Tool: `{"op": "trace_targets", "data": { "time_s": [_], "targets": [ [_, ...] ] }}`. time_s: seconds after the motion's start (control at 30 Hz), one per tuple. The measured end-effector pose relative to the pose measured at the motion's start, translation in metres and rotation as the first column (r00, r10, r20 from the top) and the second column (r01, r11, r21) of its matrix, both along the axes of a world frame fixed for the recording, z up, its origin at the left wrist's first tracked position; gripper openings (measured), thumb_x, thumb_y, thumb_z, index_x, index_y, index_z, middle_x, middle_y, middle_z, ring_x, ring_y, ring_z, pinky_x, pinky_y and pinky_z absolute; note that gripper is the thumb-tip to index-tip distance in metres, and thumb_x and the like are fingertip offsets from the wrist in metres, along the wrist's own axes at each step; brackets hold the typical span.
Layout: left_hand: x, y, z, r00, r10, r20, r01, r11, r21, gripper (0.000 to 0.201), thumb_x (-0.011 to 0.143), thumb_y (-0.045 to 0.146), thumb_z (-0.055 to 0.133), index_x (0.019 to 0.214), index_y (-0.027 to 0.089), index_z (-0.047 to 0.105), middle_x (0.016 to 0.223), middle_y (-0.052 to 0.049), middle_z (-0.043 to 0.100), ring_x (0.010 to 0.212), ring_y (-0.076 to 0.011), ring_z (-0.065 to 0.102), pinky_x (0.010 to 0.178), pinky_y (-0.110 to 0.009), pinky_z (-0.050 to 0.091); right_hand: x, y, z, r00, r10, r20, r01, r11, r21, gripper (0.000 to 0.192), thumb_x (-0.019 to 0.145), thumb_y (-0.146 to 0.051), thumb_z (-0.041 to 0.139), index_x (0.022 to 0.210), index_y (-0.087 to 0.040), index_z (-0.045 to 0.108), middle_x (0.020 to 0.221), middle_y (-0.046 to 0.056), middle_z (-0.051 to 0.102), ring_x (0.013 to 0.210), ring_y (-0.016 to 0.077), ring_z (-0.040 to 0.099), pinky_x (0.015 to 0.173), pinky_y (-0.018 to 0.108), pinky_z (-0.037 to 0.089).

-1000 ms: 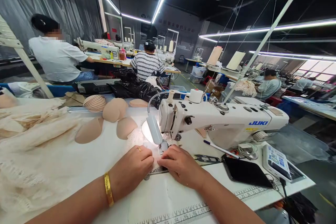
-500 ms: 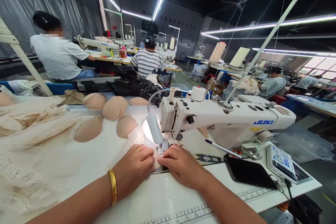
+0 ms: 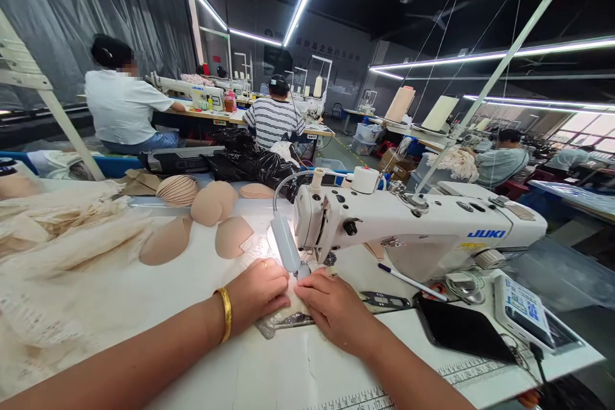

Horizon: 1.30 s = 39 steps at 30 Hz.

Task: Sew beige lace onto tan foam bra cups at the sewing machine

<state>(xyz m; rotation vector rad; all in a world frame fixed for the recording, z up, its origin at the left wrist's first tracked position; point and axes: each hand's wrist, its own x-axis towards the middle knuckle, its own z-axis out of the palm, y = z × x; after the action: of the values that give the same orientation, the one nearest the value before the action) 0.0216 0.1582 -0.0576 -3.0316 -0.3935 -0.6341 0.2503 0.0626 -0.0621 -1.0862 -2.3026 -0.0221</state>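
My left hand (image 3: 257, 293), with a ring and a gold bangle at the wrist, presses fingers-down on a small pale fabric piece (image 3: 283, 317) at the needle of the white sewing machine (image 3: 413, 230). My right hand (image 3: 334, 309) rests on the same piece from the right, fingertips almost meeting the left ones under the machine's lit lamp (image 3: 284, 243). The needle itself is hidden behind the lamp and my fingers.
Beige foam cups (image 3: 211, 205) and a heap of cream lace (image 3: 52, 256) lie at left on the white table (image 3: 269, 371). Thread snips (image 3: 384, 300), a pen (image 3: 406, 274), a black phone (image 3: 461, 330) and a control box (image 3: 523, 307) sit at right. Other people sew at tables behind.
The view has shifted a little to the left and down. Both hands stay at the needle and have pushed the fabric piece slightly forward.
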Motion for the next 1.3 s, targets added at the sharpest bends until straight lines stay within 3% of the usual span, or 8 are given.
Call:
{"op": "trace_targets", "data": {
  "time_s": [0.33,0.6,1.0,1.3],
  "targets": [
    [0.002,0.014,0.002,1.0,-0.001,-0.014,0.001,1.0,0.019,0.029,0.103,0.029,0.055,0.076,0.02,0.057,0.084,-0.004,0.069,0.076,-0.021,0.061,0.071,-0.032,0.047,-0.002,0.0,0.0,0.998,-0.063,0.018,0.064,0.998,-0.02,0.039,0.092,0.001,0.051,0.123,-0.019,0.062,0.113,0.009,0.073,0.09,0.0238,0.064,0.066,0.035,0.048],
    [0.0,0.012,0.005,0.999,-0.028,-0.017,0.029,0.999,0.031,0.017,0.104,0.029,0.053,0.094,0.022,0.065,0.087,-0.003,0.07,0.079,-0.022,0.062,0.074,-0.033,0.044,-0.002,-0.001,-0.001,0.997,-0.068,0.027,0.068,0.997,-0.018,0.041,0.093,0.001,0.051,0.125,-0.022,0.061,0.113,0.009,0.073,0.09,0.0243,0.065,0.068,0.035,0.05],
    [-0.001,0.008,0.01,1.0,0.003,0.003,-0.003,0.998,0.057,0.003,0.098,0.022,0.062,0.097,0.022,0.064,0.096,-0.005,0.074,0.091,-0.0261,0.067,0.086,-0.039,0.042,-0.002,-0.004,-0.002,0.996,-0.083,0.039,0.083,0.996,-0.01,0.042,0.089,0.004,0.051,0.118,-0.024,0.064,0.107,0.006,0.073,0.087,0.0232,0.062,0.068,0.035,0.048],
    [-0.001,0.008,0.012,0.999,0.039,-0.011,-0.037,0.986,0.161,0.003,0.096,0.02,0.063,0.095,0.022,0.066,0.081,-0.001,0.071,0.078,-0.0233,0.063,0.082,-0.04,0.036,-0.003,-0.004,-0.003,0.996,-0.085,0.023,0.086,0.996,-0.009,0.041,0.088,0.004,0.051,0.115,-0.025,0.065,0.106,0.006,0.073,0.088,0.0233,0.062,0.069,0.035,0.049]
  ]
}}
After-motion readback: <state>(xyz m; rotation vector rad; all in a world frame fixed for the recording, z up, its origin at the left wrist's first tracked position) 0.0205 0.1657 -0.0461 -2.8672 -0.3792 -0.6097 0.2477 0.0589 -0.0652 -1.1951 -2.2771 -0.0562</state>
